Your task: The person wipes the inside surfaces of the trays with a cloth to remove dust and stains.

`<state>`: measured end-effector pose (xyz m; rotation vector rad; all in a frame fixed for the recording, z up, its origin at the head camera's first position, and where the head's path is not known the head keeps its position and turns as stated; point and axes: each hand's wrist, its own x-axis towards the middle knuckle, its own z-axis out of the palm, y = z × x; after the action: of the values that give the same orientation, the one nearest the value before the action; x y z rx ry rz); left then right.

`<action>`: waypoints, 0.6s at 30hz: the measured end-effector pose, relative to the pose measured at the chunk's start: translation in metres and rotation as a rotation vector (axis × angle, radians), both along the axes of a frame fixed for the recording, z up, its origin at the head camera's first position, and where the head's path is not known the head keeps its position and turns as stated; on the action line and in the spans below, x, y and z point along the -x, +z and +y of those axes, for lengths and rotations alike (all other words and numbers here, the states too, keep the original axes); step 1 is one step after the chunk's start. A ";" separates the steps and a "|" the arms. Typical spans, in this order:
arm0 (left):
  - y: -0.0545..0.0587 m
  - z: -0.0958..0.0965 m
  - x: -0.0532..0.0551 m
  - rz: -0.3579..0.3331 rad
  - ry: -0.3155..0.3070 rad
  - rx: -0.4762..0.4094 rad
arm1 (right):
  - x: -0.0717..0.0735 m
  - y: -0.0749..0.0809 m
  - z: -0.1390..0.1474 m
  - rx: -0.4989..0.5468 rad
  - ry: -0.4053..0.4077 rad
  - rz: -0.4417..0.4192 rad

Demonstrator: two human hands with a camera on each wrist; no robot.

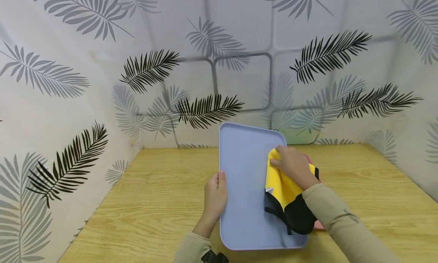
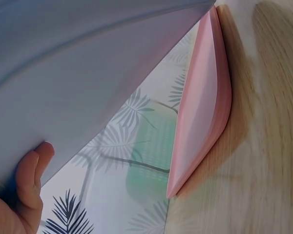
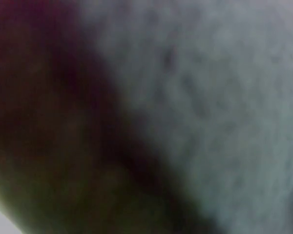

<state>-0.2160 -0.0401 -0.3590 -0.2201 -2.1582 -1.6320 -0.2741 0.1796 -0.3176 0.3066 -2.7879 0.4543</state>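
Note:
My left hand [image 1: 215, 194] grips the left edge of a light blue tray [image 1: 244, 187], fingers curled under its rim in the left wrist view. The tray is raised and tilted over the table. On its right side, my right hand [image 1: 295, 166] pinches a yellow and black cloth item [image 1: 282, 187] with a small white tag. Its black lower part hangs in loose folds over the tray. A pink tray [image 2: 205, 97] stands on the table below, mostly hidden in the head view. The right wrist view is too dark and blurred to read.
A wood-grain table [image 1: 164, 187] spreads beneath the trays. Behind it hangs a leaf-patterned curtain [image 1: 239, 84], with wire-like frames showing through. Something pale green [image 2: 151, 151] shows through the curtain at the back.

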 end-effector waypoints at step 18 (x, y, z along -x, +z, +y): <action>0.002 -0.002 -0.001 0.023 0.000 -0.002 | 0.002 -0.003 0.018 0.024 -0.052 -0.045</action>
<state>-0.2152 -0.0425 -0.3569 -0.2371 -2.1391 -1.6240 -0.2764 0.1980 -0.3203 0.2204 -2.8245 0.4884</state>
